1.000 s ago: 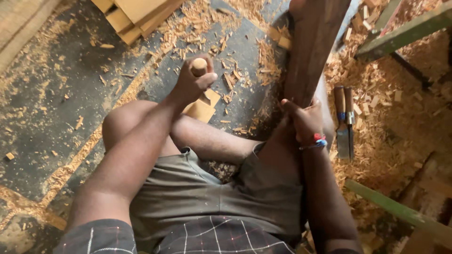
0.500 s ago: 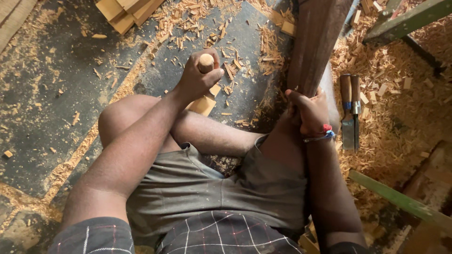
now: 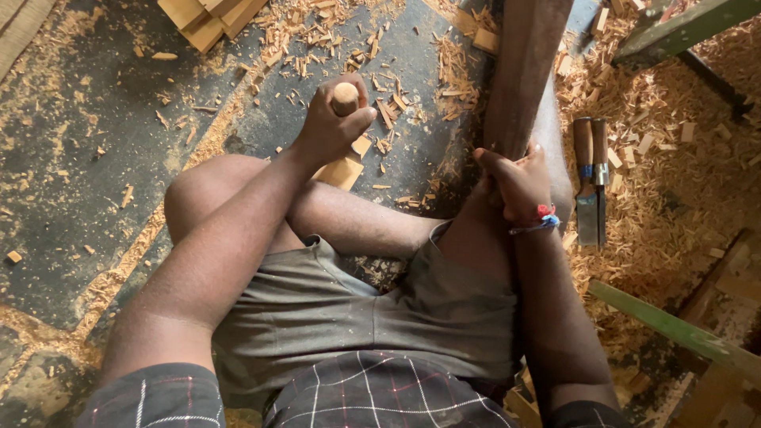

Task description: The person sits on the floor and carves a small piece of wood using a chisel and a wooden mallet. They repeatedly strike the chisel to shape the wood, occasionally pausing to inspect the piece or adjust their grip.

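Fingers (image 3: 507, 170) of the right hand (image 3: 519, 186) are clenched around the bottom end of the dark wooden plank (image 3: 527, 71), which runs from the upper middle of the frame down along the person's leg. It's the biggest thing here and I'd guess it's heavy, stiff hardwood with a fairly smooth face, so it could slide if only pinched. Low down where the edge fits into the palm looks like the sensible place to hold it, braced against the leg. The plank sits right in those fingers, touching them, its top running out of the frame.

Left hand (image 3: 329, 127), centre-left of the frame, is wrapped tight around a round wooden handle (image 3: 345, 97); only the rounded end pokes up above the thumb. Looks light, rigid and smooth, easy to hold in a full fist like that. Can't tell what's on the hidden end.

Two chisels (image 3: 590, 186) lie side by side on the shavings at centre right, near the right hand but not touching it. Small wood block (image 3: 342, 170) sits just below the left hand on the floor (image 3: 79, 158).
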